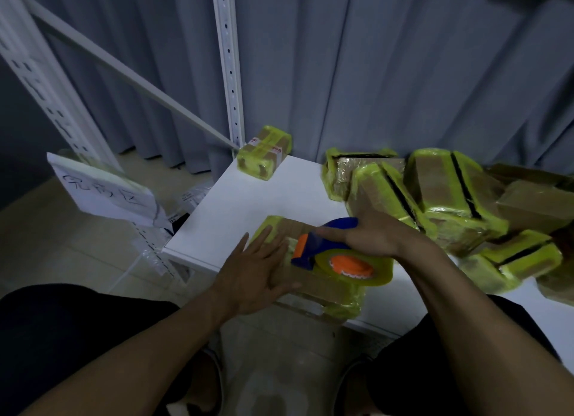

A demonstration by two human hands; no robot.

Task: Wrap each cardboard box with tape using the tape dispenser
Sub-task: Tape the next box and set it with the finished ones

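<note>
Seen from the head camera, the person is sitting at a white desk (pixel 248 198) with a cardboard box (pixel 323 288) lying at its near edge, already partly banded in yellowish tape. The left hand (pixel 257 269) is pressing flat on the box's top, its fingers (pixel 262 240) straight and spread. The right hand (pixel 369 235) is gripping the blue-and-orange tape dispenser (pixel 302 257), fingers curled round its handle, and the tape roll (pixel 372 274) is sitting over the box's right end.

To do this pass well, I'd say the left hand should be pinning the box down while the dispenser is being drawn along under steady pressure, so the tape is lying flat without wrinkles.

1 wrapped box (pixel 264 156) is sitting at the desk's far corner. A pile of wrapped boxes (pixel 441 192) is crowding the right side, near the working hand.
</note>
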